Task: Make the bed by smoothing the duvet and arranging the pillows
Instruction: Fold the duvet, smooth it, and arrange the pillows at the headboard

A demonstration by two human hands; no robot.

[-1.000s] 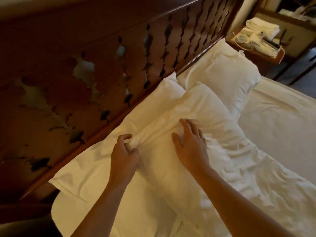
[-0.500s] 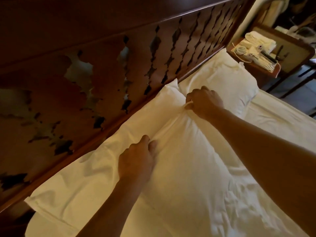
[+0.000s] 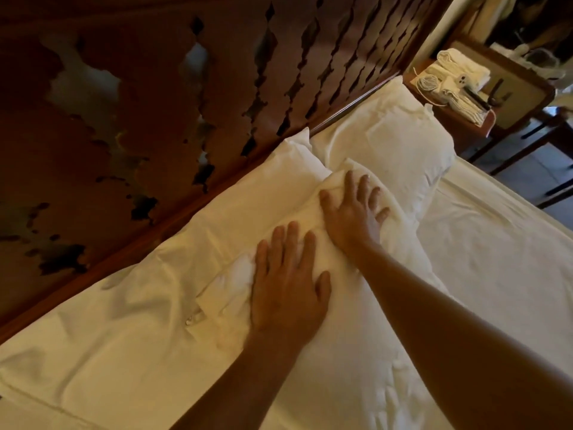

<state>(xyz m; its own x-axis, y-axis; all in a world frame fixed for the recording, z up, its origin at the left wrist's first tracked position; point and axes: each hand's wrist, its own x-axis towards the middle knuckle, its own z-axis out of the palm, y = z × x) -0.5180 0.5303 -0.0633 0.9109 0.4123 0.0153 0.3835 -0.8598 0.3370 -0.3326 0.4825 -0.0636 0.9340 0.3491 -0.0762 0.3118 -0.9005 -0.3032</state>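
- Head view: the left hand (image 3: 286, 293) lies flat, fingers spread, pressing on the front pillow (image 3: 310, 305), which lies across the bed just in front of the wooden headboard (image 3: 155, 119).
- Half a second ago this hand gripped the pillow's upper edge with curled fingers; it now pinches nothing and only presses.
- The right hand (image 3: 353, 212) is also flat with fingers spread, on the end of the same pillow that is farther along the headboard. Half a second ago it was a fist bunching that corner; the corner is now let go and patted down.
- A back pillow (image 3: 173, 274) lies between the front pillow and the headboard, touching both.
- A third pillow (image 3: 393, 144) rests against the headboard farther along, its near end just beside the right hand.
- A bedside table (image 3: 459, 125) with folded towels (image 3: 462, 68) stands beyond the headboard's far end.
- Judgement: the move from gripping to flat pressing suggests the pillow is placed and is being smoothed; the rumpled duvet (image 3: 496, 274), away from the headboard, seems not yet smoothed.
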